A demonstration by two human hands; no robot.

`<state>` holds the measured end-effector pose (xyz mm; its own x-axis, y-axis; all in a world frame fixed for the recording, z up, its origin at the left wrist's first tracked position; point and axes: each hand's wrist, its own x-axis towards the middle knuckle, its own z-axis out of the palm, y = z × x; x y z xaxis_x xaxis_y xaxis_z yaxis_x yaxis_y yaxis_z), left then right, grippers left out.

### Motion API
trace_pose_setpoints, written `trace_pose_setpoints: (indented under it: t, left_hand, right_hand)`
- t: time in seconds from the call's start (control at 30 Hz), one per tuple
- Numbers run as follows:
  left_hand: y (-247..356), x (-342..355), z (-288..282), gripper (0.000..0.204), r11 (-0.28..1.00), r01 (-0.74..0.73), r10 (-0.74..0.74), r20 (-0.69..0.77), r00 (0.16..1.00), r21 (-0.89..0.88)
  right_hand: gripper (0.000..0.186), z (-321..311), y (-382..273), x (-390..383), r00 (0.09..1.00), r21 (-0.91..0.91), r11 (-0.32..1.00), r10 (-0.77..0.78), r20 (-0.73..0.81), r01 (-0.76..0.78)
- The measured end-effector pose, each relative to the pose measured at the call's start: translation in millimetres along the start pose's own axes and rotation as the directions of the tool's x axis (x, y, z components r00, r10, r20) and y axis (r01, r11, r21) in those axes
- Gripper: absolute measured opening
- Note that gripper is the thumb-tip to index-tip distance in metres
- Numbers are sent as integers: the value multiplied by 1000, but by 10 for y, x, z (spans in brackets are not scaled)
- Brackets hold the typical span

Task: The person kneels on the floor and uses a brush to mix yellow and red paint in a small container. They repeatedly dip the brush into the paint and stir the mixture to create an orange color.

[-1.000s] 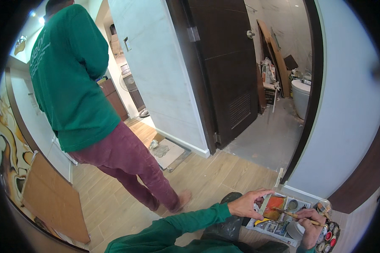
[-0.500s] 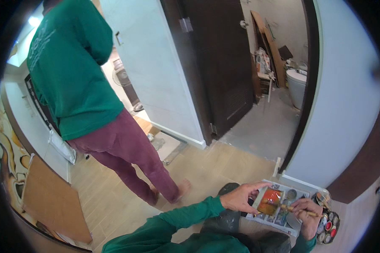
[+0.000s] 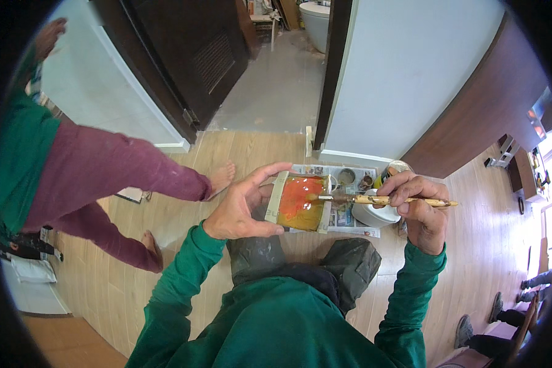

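My left hand [image 3: 242,205] grips a small shallow paint tray [image 3: 276,196] by its near-left edge, thumb below and fingers above. Wet orange-red paint [image 3: 303,187] and olive-yellow paint [image 3: 297,219] run together inside it. Between the fingertips of my right hand [image 3: 422,208] is a thin paintbrush [image 3: 374,200] with a paint-stained wooden handle. It lies nearly level, its tip in the tray where the two colours meet. Behind the brush stands a white tub [image 3: 375,216], partly covered by my hand.
Newspaper [image 3: 345,229] lies under the tub, with a small grey cup [image 3: 346,177] and a yellow-black can [image 3: 384,175] nearby. A barefoot person in maroon trousers [image 3: 122,159] stands close on the left. Ahead are a dark door [image 3: 184,55] and doorway; other people's shoes [image 3: 464,331] show at lower right.
My view has swung down and to the right, so the tray and brush sit nearer its middle. The other person now appears farther left. Both hands keep their holds.
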<state>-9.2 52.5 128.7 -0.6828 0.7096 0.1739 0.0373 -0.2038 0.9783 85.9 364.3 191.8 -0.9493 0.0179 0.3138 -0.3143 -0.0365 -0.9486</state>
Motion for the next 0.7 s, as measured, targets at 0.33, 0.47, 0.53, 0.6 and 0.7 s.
trace_pose_setpoints:
  t: [0.33,0.47,0.53,0.6,0.7]
  left_hand:
    - [77,16,6,102,999,39,-40,36,999,33]
    - [76,-5,2,101,997,70,-71,27,997,30]
    - [41,-8,-12,101,995,59,-63,41,997,79]
    - [-6,-31,-28,101,993,60,-65,51,997,99]
    - [-33,-96,-68,101,988,68,-73,32,997,139]
  right_hand:
    - [12,193,-1,131,969,-115,988,130,211,-107]
    - [14,187,6,120,978,-116,990,96,188,-74]
    - [13,188,52,89,947,-183,982,109,302,-54]
    - [13,160,117,95,970,-155,988,11,241,27]
    - [18,119,202,131,972,-180,969,-135,193,170]
